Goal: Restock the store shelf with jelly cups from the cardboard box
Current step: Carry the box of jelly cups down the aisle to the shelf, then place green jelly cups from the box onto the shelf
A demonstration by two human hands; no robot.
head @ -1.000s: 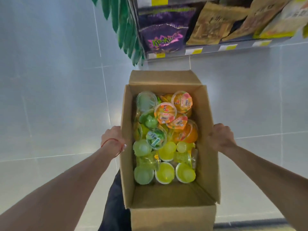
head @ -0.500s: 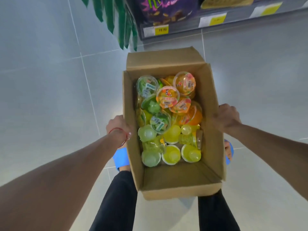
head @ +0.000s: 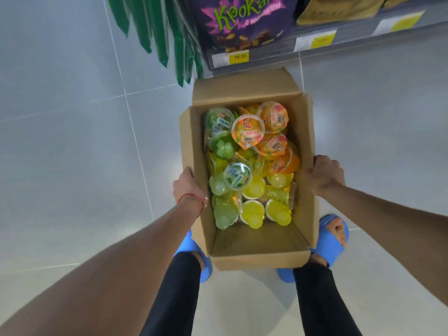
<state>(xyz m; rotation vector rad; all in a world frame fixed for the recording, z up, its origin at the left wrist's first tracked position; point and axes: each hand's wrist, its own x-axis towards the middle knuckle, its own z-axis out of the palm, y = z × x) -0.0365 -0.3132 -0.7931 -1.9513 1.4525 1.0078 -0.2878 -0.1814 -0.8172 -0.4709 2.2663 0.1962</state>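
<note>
An open cardboard box [head: 257, 243] hangs in front of my legs, above the tiled floor. It holds several jelly cups [head: 247, 166]: green ones on the left, orange ones at the far right, yellow ones nearer me. My left hand [head: 188, 189] grips the box's left wall from outside, a red thread around the wrist. My right hand [head: 326, 174] grips the right wall. The store shelf [head: 315, 44] runs along the top, its edge carrying yellow price tags.
A purple snack bag [head: 244, 23] and brown bags stand on the shelf. Green plastic leaves [head: 160, 32] hang at the shelf's left end, just beyond the box's far flap. My feet in blue slippers [head: 332, 241] stand under the box on grey floor tiles.
The box has come lower and nearer to my legs, both hands still on its walls. The view has tipped down, so my feet and legs show.
</note>
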